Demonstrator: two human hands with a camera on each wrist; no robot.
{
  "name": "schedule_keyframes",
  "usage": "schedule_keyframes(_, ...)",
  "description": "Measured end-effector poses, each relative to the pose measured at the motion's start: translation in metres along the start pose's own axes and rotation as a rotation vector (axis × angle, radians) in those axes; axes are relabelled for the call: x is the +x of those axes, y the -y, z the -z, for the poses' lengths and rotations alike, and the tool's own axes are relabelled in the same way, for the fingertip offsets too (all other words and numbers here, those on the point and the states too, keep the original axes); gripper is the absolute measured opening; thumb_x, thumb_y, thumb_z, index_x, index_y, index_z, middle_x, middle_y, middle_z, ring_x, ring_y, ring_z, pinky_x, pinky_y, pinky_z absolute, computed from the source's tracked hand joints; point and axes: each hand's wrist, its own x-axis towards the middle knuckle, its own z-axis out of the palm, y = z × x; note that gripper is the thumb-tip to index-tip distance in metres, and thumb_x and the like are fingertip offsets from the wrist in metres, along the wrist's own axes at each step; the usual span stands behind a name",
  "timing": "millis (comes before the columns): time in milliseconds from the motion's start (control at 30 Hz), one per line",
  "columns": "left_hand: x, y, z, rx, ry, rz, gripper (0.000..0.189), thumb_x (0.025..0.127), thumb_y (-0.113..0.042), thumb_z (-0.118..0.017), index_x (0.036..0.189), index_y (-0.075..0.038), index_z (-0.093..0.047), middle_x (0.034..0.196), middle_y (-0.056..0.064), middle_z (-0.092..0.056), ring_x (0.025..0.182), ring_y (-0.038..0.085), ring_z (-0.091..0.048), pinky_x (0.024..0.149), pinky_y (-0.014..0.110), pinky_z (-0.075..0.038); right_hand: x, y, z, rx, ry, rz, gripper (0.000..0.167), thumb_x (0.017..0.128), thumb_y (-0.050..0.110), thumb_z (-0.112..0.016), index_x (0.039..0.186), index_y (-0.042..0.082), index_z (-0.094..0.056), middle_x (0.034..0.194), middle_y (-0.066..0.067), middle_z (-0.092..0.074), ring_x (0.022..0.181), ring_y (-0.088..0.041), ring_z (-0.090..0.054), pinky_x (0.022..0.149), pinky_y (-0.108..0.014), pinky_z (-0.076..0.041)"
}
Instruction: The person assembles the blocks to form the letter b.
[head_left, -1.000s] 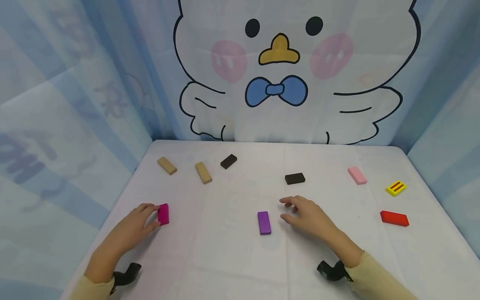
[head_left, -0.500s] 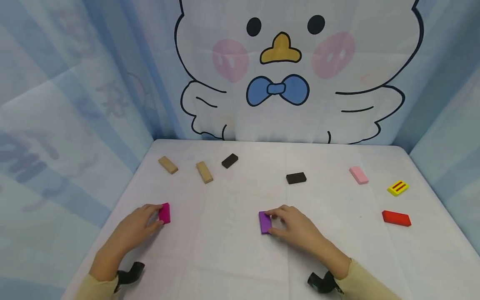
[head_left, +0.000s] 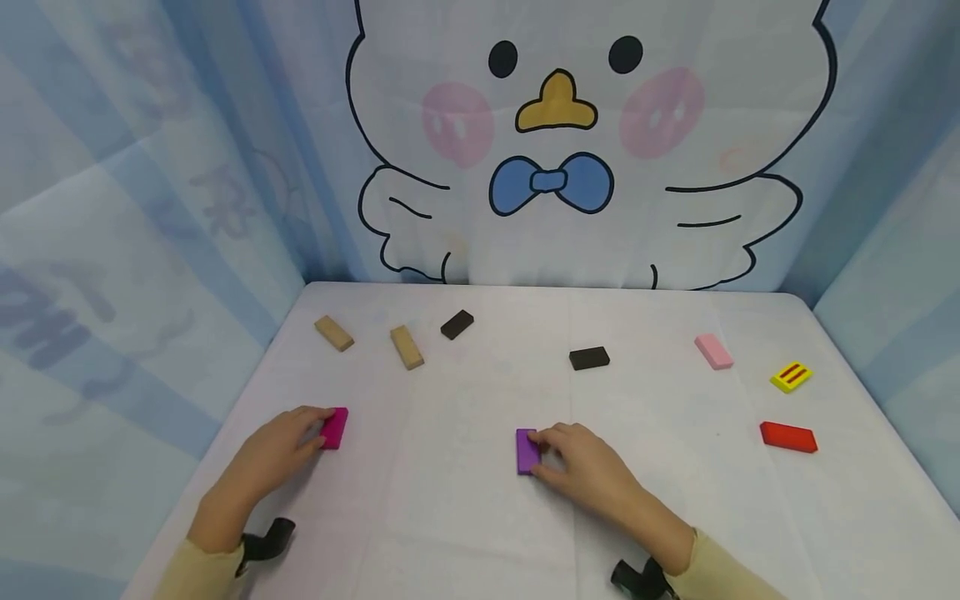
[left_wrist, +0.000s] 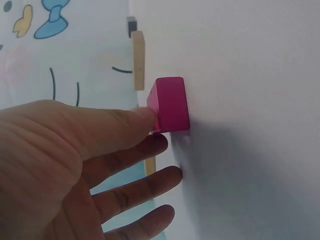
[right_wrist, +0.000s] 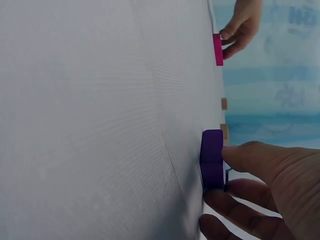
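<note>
At the left of the head view, my left hand [head_left: 279, 443] pinches a magenta block [head_left: 337, 428] by its two ends, thumb on the near end and fingers at the far one. The left wrist view shows the thumb against this block [left_wrist: 172, 105], its other fingers spread beneath. Near the middle of the cloth, my right hand [head_left: 588, 467] holds a purple block [head_left: 524, 452] between thumb and fingertips, the block lying lengthwise away from me. Up close in the right wrist view, the thumb presses the purple block [right_wrist: 212, 157], and the remaining fingers curve below it.
Two tan blocks [head_left: 407, 347] and two dark blocks [head_left: 589, 358] lie toward the back of the white table [head_left: 450, 533]. On the right are a pink block [head_left: 713, 352], a yellow block with red stripes [head_left: 791, 377] and a red block [head_left: 788, 437]. Printed curtains [head_left: 555, 242] enclose the table.
My right hand has moved left onto the purple block and taken hold of it. My left hand has shifted slightly right with the magenta block, which now leans at a slight angle.
</note>
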Motion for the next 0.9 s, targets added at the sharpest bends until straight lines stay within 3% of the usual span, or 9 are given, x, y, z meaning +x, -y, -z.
schedule_keyframes(300, 0.016, -0.019, -0.007, 0.088, 0.011, -0.035, 0.039, 0.094, -0.006, -0.072, 0.132, 0.003, -0.067, 0.117, 0.02, -0.07, 0.108, 0.041, -0.067, 0.088, 0.059, -0.056, -0.003, 0.005, -0.002, -0.018, -0.01, -0.006, 0.035, 0.085, 0.022, -0.085, 0.116, 0.011, -0.076, 0.097, 0.008, -0.072, 0.095, -0.013, -0.065, 0.085, -0.037, -0.057)
schedule_keyframes(433, 0.027, -0.032, -0.012, 0.083, 0.034, -0.034, 0.039, 0.095, -0.005, -0.07, 0.133, 0.0, -0.067, 0.119, 0.017, -0.07, 0.11, 0.039, -0.067, 0.089, 0.058, -0.055, -0.004, 0.005, -0.002, -0.023, -0.021, -0.004, 0.034, 0.084, 0.023, -0.085, 0.114, 0.011, -0.076, 0.096, 0.008, -0.072, 0.094, -0.013, -0.064, 0.084, -0.036, -0.057)
schedule_keyframes(700, 0.065, -0.062, -0.016, 0.048, 0.133, -0.005, 0.041, 0.097, -0.008, -0.071, 0.138, -0.007, -0.067, 0.128, 0.016, -0.069, 0.12, 0.035, -0.065, 0.102, 0.055, -0.053, -0.005, 0.004, -0.003, -0.027, -0.031, -0.021, 0.029, 0.083, 0.024, -0.086, 0.108, 0.014, -0.074, 0.095, 0.008, -0.072, 0.092, -0.011, -0.064, 0.082, -0.034, -0.057)
schedule_keyframes(900, 0.093, -0.078, -0.028, -0.018, 0.146, -0.063, 0.039, 0.098, -0.012, -0.071, 0.137, -0.008, -0.067, 0.133, 0.013, -0.068, 0.121, 0.032, -0.064, 0.104, 0.053, -0.052, -0.006, 0.006, -0.004, -0.029, -0.04, -0.013, 0.029, 0.083, 0.024, -0.086, 0.108, 0.014, -0.074, 0.097, 0.007, -0.073, 0.091, -0.012, -0.063, 0.082, -0.035, -0.057)
